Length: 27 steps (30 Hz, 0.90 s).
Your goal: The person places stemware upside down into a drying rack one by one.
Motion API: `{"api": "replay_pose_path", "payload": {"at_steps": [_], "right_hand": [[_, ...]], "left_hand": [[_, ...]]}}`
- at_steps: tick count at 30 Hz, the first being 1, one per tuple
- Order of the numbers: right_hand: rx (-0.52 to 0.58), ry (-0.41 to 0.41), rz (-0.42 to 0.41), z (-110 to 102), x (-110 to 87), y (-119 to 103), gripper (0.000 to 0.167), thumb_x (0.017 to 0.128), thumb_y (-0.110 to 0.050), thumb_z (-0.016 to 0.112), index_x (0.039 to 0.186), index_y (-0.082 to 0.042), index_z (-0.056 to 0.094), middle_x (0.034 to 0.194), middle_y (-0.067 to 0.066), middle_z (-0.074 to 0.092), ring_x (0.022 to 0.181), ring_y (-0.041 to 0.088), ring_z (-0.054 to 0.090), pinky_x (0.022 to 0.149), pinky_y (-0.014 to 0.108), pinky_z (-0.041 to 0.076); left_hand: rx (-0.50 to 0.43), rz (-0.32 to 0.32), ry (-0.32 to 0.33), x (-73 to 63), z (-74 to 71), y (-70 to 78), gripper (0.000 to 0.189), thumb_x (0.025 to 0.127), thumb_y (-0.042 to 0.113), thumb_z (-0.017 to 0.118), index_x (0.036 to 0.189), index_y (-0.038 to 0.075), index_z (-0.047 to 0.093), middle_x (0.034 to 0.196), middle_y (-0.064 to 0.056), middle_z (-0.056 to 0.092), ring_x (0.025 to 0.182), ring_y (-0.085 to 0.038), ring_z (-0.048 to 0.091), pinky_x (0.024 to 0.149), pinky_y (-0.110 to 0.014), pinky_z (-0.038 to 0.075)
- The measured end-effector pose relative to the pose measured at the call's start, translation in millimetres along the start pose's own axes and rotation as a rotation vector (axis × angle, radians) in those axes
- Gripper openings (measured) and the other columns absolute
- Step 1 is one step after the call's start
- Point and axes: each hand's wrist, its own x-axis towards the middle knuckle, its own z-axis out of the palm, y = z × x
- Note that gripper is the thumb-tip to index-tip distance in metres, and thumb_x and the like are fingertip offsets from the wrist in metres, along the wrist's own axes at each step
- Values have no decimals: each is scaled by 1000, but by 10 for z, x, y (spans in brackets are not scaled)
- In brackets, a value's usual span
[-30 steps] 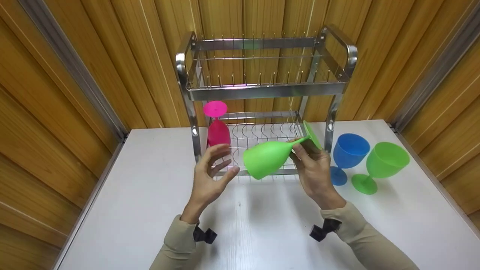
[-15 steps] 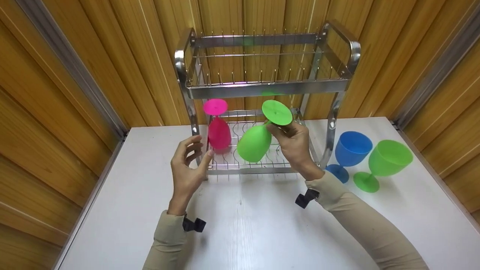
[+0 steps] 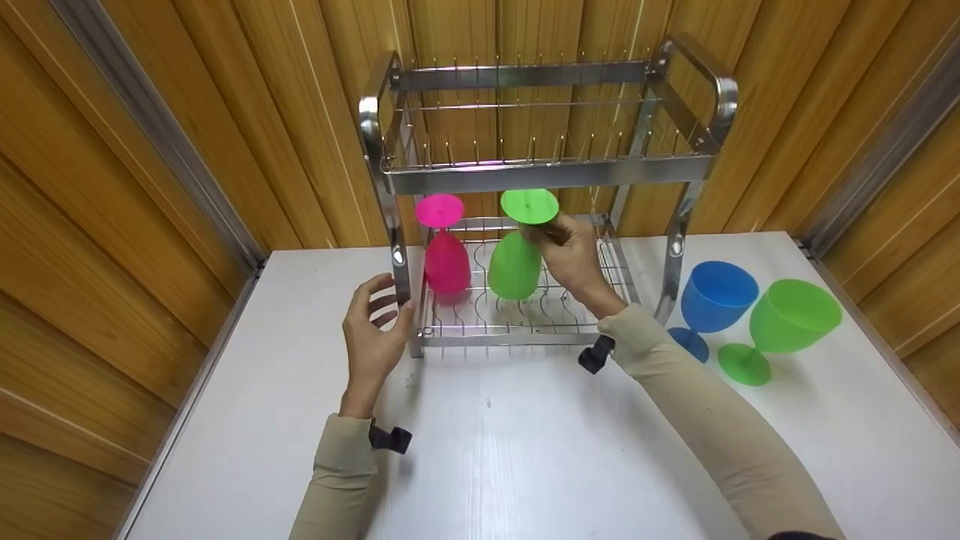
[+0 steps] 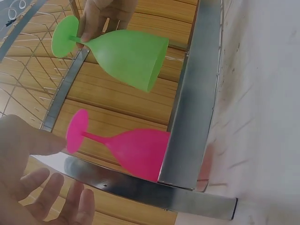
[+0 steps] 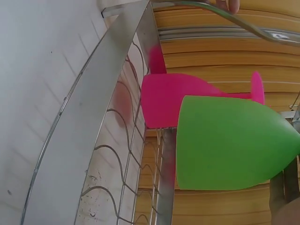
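Note:
Upside down inside the dish rack, a green goblet (image 3: 515, 268) hangs by its stem between the thumb and fingers of my right hand (image 3: 576, 259). In the right wrist view, a gap shows between its rim and the wires of the lower shelf (image 5: 119, 154). Left of it, a pink goblet (image 3: 448, 264) stands inverted on that shelf, base up. Beside the rack's left front post (image 3: 397, 255) is my left hand (image 3: 373, 337), its fingers loosely bent and holding nothing; whether it touches the post I cannot tell.
A blue goblet (image 3: 718, 296) and a second green goblet (image 3: 795, 319) stand upright on the white table (image 3: 495, 450), right of the rack. The upper tier's front bar (image 3: 551, 176) crosses above the goblets. Wood-panelled walls (image 3: 135, 150) enclose the table.
My right hand has carried the green goblet left and back into the rack, turning it from sideways to upside down. My left hand has moved left, away from the goblet, to the rack's post.

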Motion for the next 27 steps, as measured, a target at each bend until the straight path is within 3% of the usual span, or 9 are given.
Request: {"api": "replay_pose_path", "payload": {"at_steps": [9,21,27], "right_hand": [[-10,-10,74,253,199,154,21,98,-4,74,117,5,77,118,21,78,115,34,75,103,41,62],[-149,42,42,487,342,337,14,97,-1,73,108,6,79,111,22,79,107,37,77,98,42,64],[-141,50,73,558,356,361,14,97,-4,75,109,3,80,111,19,80,106,33,76,97,41,64]], "left_hand": [[26,-43,-42,-14,47,-107,53,92,-3,76,142,3,61,127,-19,72,104,-37,76,87,-46,68],[24,-50,-58,-29,64,-99,50,94,-5,74,141,2,60,123,-20,71,103,-38,75,89,-54,66],[18,-53,-67,-28,60,-108,50,94,-5,75,141,3,61,122,-19,72,103,-38,75,88,-53,66]]}}
